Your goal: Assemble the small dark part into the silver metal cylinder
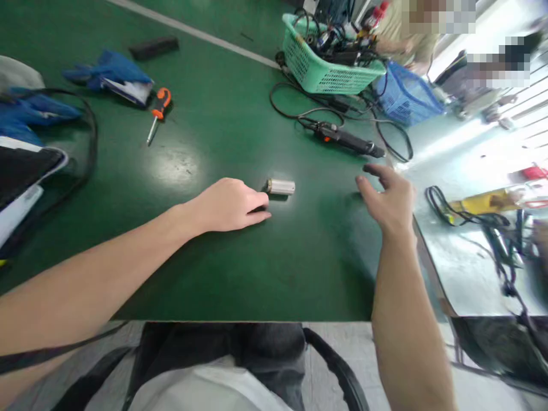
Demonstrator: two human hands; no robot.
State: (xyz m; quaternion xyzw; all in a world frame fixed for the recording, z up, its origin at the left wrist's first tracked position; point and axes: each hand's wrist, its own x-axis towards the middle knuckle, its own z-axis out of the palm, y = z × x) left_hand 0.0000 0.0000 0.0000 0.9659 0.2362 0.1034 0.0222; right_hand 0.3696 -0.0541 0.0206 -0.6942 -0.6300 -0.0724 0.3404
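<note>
Silver beside parted, unloaded fingertips of left hand (233, 205): cylinder (282, 187) lying sideways on green table (308, 268); cannot confirm contact. Likewise spread, unloaded at right hand (391, 198), near black power screwdriver (349, 140). Advise pinching mid-length, squarely.

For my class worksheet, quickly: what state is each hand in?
Left hand: partly open, beside the silver cylinder, not gripping it.
Right hand: open, empty, near the black electric screwdriver.
</note>
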